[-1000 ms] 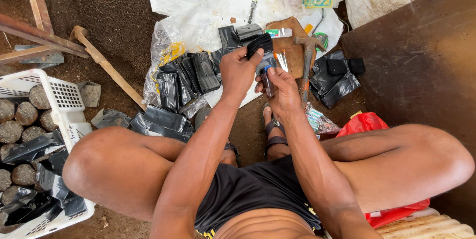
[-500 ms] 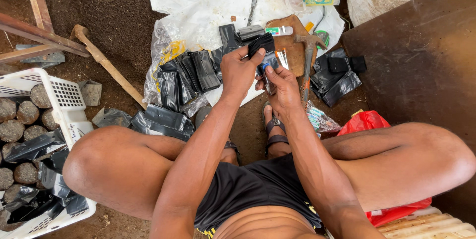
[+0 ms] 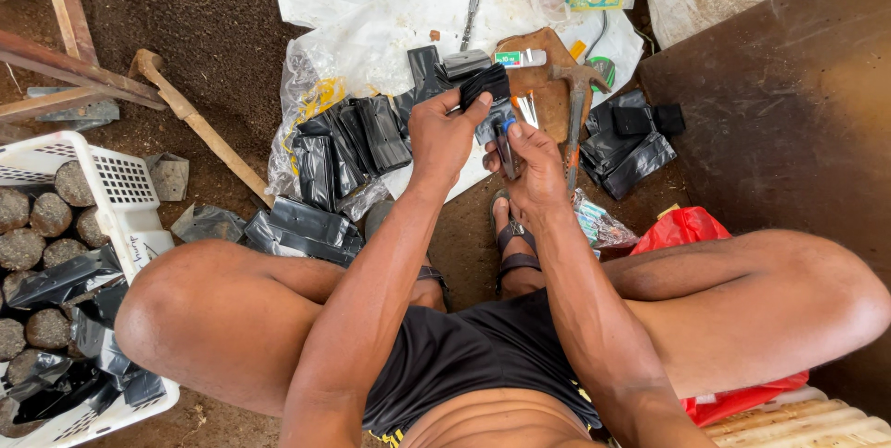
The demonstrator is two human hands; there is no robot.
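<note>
The left hand (image 3: pixel 445 132) pinches a thin, floppy black bag (image 3: pixel 484 84) by its edge. The right hand (image 3: pixel 529 165) is closed on a small blade (image 3: pixel 507 143).

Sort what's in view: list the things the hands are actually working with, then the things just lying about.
In hand:
- left hand gripping a folded black plastic bag
- right hand holding a small blue-tipped tool against the bag

Lying about:
- hammer on a wooden board
- loose black bags on white sheeting
- white basket of soil plugs
- red bag
</note>
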